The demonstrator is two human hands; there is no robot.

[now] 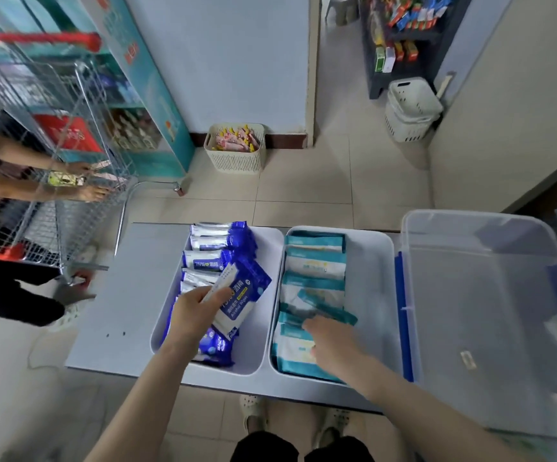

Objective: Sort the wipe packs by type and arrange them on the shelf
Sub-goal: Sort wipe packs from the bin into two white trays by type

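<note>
Desk (pixel 143 278) space carries two trays side by side: the left tray (pixel 265 255) holds blue alcohol wipe packs (pixel 217 243), the right tray (pixel 375 278) holds teal wipe packs (pixel 315 261). My left grip (pixel 197 311) clasps one blue pack (pixel 247 291), tilted above that tray's row. My right grip (pixel 330 345) lies blurred against a slanted teal pack (pixel 328 310); whether it clasps it I cannot tell

both bare forearms reach forward. left hand (pixel 197 311) curls thumb and fingers round a blue pack (pixel 245 296); right hand (pixel 332 343) lies palm down, blurred, grip unclear.
</note>
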